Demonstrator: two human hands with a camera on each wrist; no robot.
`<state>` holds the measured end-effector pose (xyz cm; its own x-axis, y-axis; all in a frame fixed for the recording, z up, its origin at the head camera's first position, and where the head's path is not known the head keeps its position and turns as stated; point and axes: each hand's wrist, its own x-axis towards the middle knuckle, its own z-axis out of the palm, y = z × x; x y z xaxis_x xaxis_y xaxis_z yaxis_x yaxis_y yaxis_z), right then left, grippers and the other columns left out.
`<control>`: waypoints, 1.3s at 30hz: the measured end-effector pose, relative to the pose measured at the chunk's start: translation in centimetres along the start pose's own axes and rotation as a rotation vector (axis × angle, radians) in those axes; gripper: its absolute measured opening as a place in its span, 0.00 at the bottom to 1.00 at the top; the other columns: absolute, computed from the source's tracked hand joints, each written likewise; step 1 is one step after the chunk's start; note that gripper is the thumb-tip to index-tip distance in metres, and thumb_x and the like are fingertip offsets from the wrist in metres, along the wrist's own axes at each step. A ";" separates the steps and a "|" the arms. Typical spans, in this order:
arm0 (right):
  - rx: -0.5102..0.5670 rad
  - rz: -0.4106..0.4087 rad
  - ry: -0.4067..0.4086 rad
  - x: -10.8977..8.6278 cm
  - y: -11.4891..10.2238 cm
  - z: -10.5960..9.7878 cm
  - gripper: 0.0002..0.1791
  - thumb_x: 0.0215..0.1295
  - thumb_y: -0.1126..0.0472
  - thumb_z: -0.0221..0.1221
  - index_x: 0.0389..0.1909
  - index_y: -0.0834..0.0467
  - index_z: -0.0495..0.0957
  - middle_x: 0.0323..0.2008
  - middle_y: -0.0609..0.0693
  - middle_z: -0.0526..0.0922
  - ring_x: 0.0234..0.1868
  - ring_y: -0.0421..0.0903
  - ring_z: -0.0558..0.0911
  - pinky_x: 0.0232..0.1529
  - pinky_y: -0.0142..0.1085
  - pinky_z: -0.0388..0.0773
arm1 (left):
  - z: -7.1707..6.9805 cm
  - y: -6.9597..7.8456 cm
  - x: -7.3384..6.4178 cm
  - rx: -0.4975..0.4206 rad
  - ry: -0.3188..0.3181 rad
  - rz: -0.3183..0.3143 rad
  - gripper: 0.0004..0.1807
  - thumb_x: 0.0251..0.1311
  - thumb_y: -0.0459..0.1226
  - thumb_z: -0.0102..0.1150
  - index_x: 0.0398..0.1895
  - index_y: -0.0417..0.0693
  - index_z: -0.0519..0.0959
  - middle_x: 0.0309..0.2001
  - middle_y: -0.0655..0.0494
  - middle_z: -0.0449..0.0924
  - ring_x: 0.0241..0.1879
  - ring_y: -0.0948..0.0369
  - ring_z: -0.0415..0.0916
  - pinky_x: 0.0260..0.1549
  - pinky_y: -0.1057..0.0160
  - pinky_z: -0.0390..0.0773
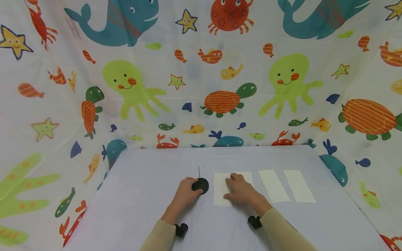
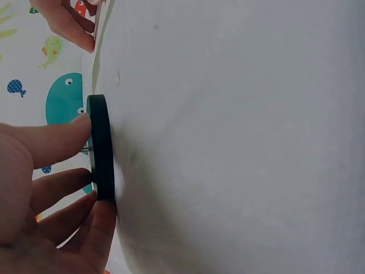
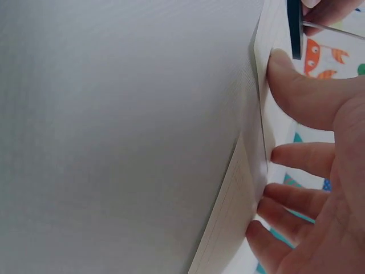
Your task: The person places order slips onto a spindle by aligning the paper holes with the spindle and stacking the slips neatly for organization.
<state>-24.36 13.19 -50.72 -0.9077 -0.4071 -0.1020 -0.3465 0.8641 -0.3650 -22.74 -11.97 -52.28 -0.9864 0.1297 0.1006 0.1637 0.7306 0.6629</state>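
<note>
My left hand (image 1: 184, 194) holds a receipt spike by its round black base (image 1: 203, 185), thumb and fingers at the rim. The spike's thin metal rod (image 1: 199, 172) stands upright; the base sits at the white tabletop. In the left wrist view, the base (image 2: 101, 148) appears edge-on between thumb and fingers. Just to the right, my right hand (image 1: 243, 191) rests over two pale paper slips, partly hiding both. Its thumb and fingertips touch the leftmost slip (image 1: 219, 191); the second slip (image 1: 247, 176) shows behind the hand. The right wrist view shows its fingers (image 3: 302, 200) fairly straight.
Two more pale slips lie to the right, a slanted one (image 1: 274, 186) and an outermost one (image 1: 299, 186). A white cloth (image 1: 141, 195) covers the table. Behind hangs a curtain (image 1: 191, 69) printed with sea animals. Black wrist cameras sit at both cuffs.
</note>
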 end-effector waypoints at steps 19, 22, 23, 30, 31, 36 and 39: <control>0.006 0.021 0.021 0.1 0.0 0.4 0.36 0.60 0.50 0.72 0.65 0.62 0.76 0.66 0.62 0.68 0.66 0.60 0.66 0.57 0.55 0.76 | 0.2 0.4 0.1 0.062 0.003 -0.024 0.27 0.57 0.37 0.72 0.58 0.32 0.80 0.56 0.38 0.77 0.57 0.41 0.73 0.57 0.44 0.74; 0.037 0.034 0.014 0.1 0.3 0.4 0.39 0.58 0.49 0.74 0.67 0.63 0.74 0.67 0.61 0.68 0.66 0.58 0.66 0.60 0.54 0.75 | 0.3 0.3 0.1 0.053 0.007 -0.023 0.27 0.57 0.37 0.72 0.58 0.32 0.80 0.56 0.38 0.77 0.58 0.41 0.72 0.57 0.43 0.74; 0.053 0.038 0.012 0.1 0.3 0.3 0.40 0.58 0.49 0.74 0.68 0.63 0.73 0.68 0.61 0.67 0.67 0.58 0.66 0.61 0.54 0.74 | 0.3 0.3 0.1 0.052 0.010 -0.023 0.27 0.57 0.37 0.72 0.58 0.32 0.80 0.56 0.38 0.77 0.58 0.41 0.72 0.57 0.43 0.74; 0.065 0.024 0.004 0.0 0.4 0.2 0.45 0.54 0.47 0.76 0.69 0.64 0.71 0.69 0.60 0.66 0.68 0.58 0.65 0.64 0.53 0.71 | 0.3 0.4 0.1 0.067 0.005 -0.049 0.27 0.58 0.37 0.71 0.59 0.33 0.80 0.57 0.38 0.76 0.59 0.41 0.72 0.58 0.43 0.73; 0.058 0.020 0.006 0.0 0.4 0.2 0.46 0.54 0.47 0.76 0.69 0.64 0.71 0.69 0.60 0.66 0.68 0.58 0.65 0.63 0.53 0.71 | 0.3 0.5 0.1 0.067 0.007 -0.045 0.27 0.58 0.37 0.71 0.59 0.33 0.80 0.57 0.38 0.76 0.59 0.41 0.72 0.58 0.43 0.73; 0.022 0.015 -0.002 -0.1 0.1 -0.1 0.45 0.54 0.47 0.76 0.67 0.65 0.73 0.68 0.61 0.67 0.67 0.58 0.66 0.63 0.53 0.72 | 0.3 0.5 0.1 0.080 0.015 -0.025 0.26 0.58 0.37 0.71 0.58 0.32 0.80 0.56 0.37 0.77 0.57 0.41 0.73 0.57 0.43 0.74; 0.009 0.016 -0.009 0.0 -0.1 -0.3 0.44 0.54 0.47 0.76 0.67 0.66 0.73 0.67 0.62 0.67 0.67 0.59 0.66 0.63 0.53 0.72 | 0.3 0.6 0.2 0.080 0.014 -0.030 0.26 0.59 0.37 0.71 0.58 0.32 0.80 0.56 0.38 0.77 0.57 0.41 0.73 0.57 0.43 0.74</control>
<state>-24.36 13.24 -50.46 -0.9109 -0.3959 -0.1162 -0.3298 0.8679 -0.3714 -22.80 -11.37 -52.07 -0.9909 0.0979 0.0924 0.1340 0.7852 0.6046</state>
